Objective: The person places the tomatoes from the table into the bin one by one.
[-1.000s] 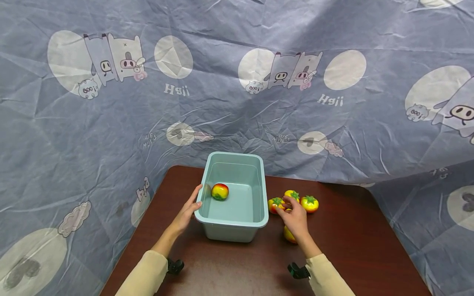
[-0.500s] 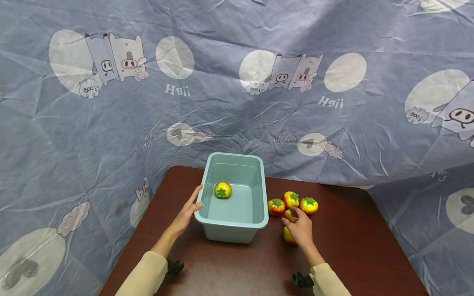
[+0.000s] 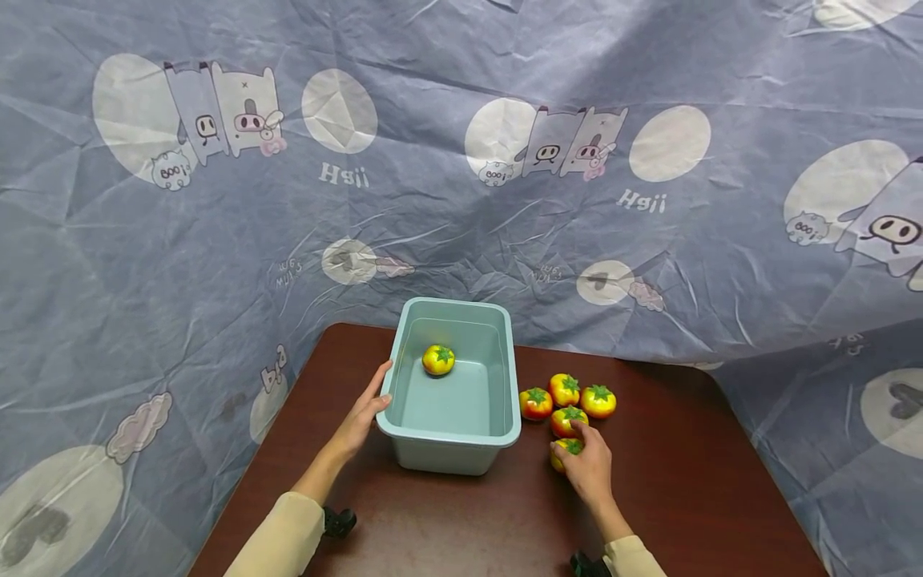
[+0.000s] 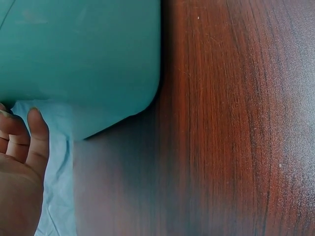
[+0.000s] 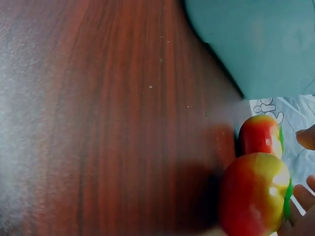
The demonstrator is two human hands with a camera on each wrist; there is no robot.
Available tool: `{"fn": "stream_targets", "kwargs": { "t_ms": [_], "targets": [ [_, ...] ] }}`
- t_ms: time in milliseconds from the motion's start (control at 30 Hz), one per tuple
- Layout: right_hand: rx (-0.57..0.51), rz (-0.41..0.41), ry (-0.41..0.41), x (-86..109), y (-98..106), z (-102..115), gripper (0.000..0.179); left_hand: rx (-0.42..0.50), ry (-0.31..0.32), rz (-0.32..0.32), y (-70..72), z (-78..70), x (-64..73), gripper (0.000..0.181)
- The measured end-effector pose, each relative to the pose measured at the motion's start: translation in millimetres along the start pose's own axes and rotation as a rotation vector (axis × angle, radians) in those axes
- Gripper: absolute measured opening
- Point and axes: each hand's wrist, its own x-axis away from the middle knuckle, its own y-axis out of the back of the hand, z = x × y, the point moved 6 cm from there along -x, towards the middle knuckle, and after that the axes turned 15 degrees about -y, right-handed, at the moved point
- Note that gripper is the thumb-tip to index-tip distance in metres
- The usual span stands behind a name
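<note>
My left hand (image 3: 360, 415) holds the left rim of a pale blue-green plastic bin (image 3: 450, 438), thumb over the edge and fingers along the outside. In the left wrist view its curled fingers lie against the bin wall (image 4: 78, 59). One tomato-like toy fruit (image 3: 437, 361), yellow and red with a green leafy top, lies inside the bin. My right hand (image 3: 591, 469) is over the nearest loose fruit (image 3: 564, 457), thumb and fingers spread about its top. In the right wrist view the thumb is apart from this fruit (image 5: 253, 194).
Several similar fruits stand grouped right of the bin, among them one at the bin's side (image 3: 536, 404) and one at the right (image 3: 598, 401). The brown table (image 3: 447, 529) ends at a patterned grey-blue cloth (image 3: 433, 208) behind it.
My right hand has come back from the farther fruits to the nearest one. The fruit in the bin has rolled toward the back and turned. My left hand keeps its place.
</note>
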Motion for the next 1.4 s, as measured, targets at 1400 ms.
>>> {"fn": "stream_targets", "kwargs": {
  "t_ms": [1400],
  "targets": [
    [-0.248,0.001,-0.230,16.3,-18,-30,0.084,-0.042,-0.040,-0.023,0.1,4.3,-3.9,0.062]
  ]
}}
